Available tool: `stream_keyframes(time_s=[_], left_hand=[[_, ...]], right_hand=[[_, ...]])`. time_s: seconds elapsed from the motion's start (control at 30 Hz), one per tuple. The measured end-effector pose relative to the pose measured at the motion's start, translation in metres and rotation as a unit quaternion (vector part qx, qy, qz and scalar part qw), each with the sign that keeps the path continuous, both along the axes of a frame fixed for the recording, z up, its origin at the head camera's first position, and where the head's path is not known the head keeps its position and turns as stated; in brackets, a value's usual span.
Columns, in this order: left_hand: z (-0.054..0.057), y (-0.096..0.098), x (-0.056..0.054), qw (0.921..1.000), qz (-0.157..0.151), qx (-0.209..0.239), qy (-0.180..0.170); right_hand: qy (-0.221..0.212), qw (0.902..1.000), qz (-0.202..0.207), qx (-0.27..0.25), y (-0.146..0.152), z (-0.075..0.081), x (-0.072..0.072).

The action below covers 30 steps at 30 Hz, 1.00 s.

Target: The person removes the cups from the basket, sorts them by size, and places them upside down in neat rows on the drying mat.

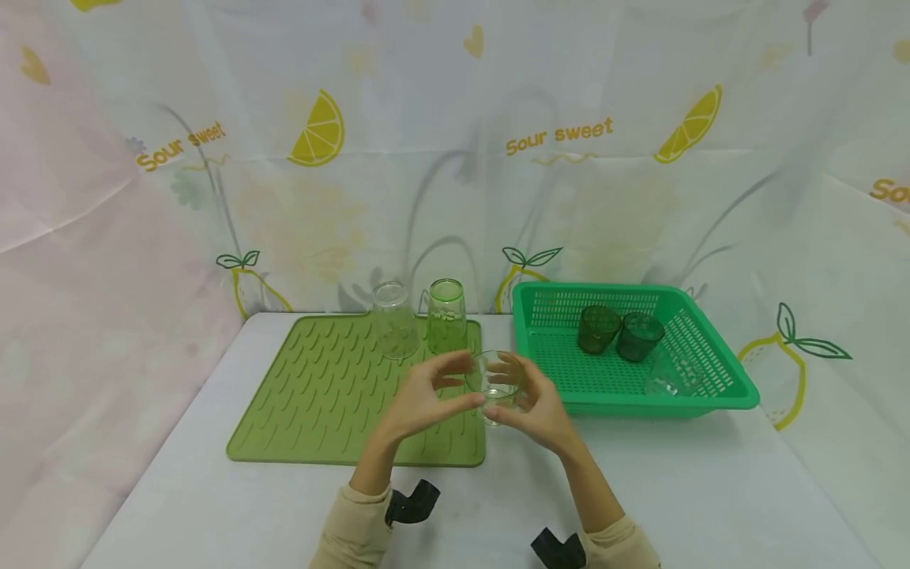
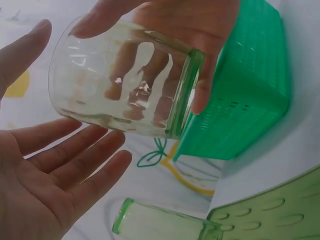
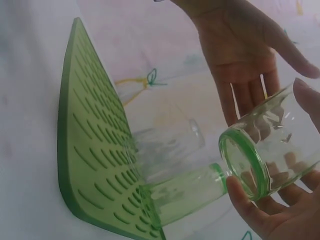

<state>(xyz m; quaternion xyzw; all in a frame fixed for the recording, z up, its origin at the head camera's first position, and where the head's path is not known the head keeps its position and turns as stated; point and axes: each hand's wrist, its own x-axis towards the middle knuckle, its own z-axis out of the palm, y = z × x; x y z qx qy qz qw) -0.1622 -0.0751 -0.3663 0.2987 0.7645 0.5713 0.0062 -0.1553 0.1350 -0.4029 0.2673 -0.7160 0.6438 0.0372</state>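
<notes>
A clear glass tumbler (image 1: 492, 375) with a greenish thick base is held up in front of the body, tilted in the wrist views. My right hand (image 1: 543, 405) grips it from the right, with the thumb on one side and the fingers curled round the other. On the left, my left hand (image 1: 421, 397) has its fingers spread and nearly straight. Its fingertips (image 2: 117, 137) lie close to the tumbler's wall near the rim; whether they touch I cannot tell. Behind, a tall clear glass (image 1: 395, 325) and a tall green-tinted glass (image 1: 446, 322) stand on a green ridged mat (image 1: 313, 395).
A green plastic basket (image 1: 569, 408) stands at the right, holding an amber-brown glass (image 1: 597, 330), a dark green glass (image 1: 640, 338) and clear glassware (image 1: 671, 378). The white table (image 1: 483, 514) reaches back to a printed curtain (image 1: 426, 158).
</notes>
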Motion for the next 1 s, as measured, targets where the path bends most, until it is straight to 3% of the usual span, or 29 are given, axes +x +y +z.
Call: stream_keyframes(time_s=[0.2, 0.47, 0.77, 1.0], left_hand=[[0.005, 0.006, -0.003, 0.9988, -0.019, -0.045, 0.0], [0.011, 0.009, -0.003, 0.9942, -0.017, -0.106, -0.003], [0.024, 0.014, -0.002, 0.9748, -0.012, -0.218, 0.048], [0.032, 0.016, -0.002, 0.9636, -0.026, -0.257, 0.07]], right_hand=[[0.009, 0.9999, 0.002, 0.013, -0.001, 0.0, 0.001], [0.012, 0.9994, 0.005, 0.032, 0.0, -0.001, 0.003], [0.024, 0.998, 0.0, 0.058, -0.001, -0.004, 0.003], [0.018, 0.9968, -0.012, 0.076, -0.003, -0.005, 0.003]])
